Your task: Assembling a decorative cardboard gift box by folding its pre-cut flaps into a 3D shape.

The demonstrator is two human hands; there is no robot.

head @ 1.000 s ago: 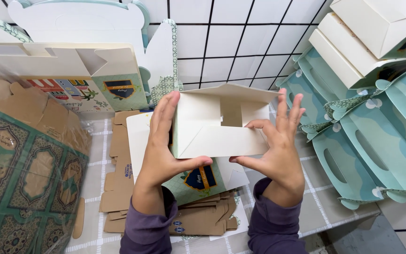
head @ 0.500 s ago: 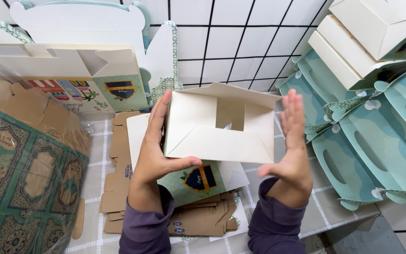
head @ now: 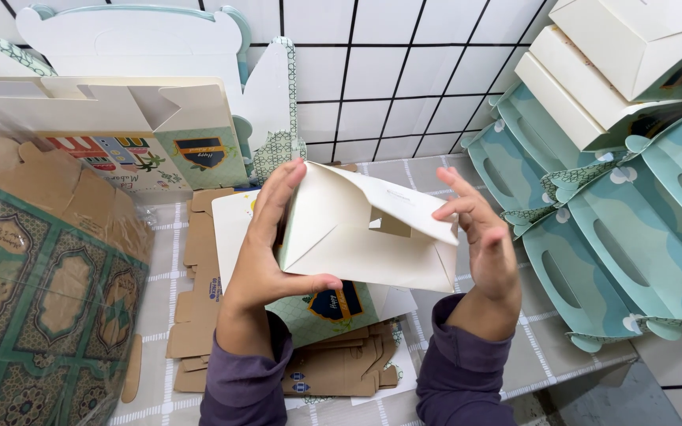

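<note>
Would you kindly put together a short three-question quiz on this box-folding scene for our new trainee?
1. True or false: both hands touch the white paper box.
2. Which side of the bench holds the teal handled boxes? A) the person's left B) the person's right C) under the brown flats
3. Fill in: beneath the held box lies a pile of flat ______ cardboard cutouts.

Key
1. True: the left hand grips one edge with thumb underneath, and the right hand presses its fingers on the other side.
2. B
3. brown
</note>
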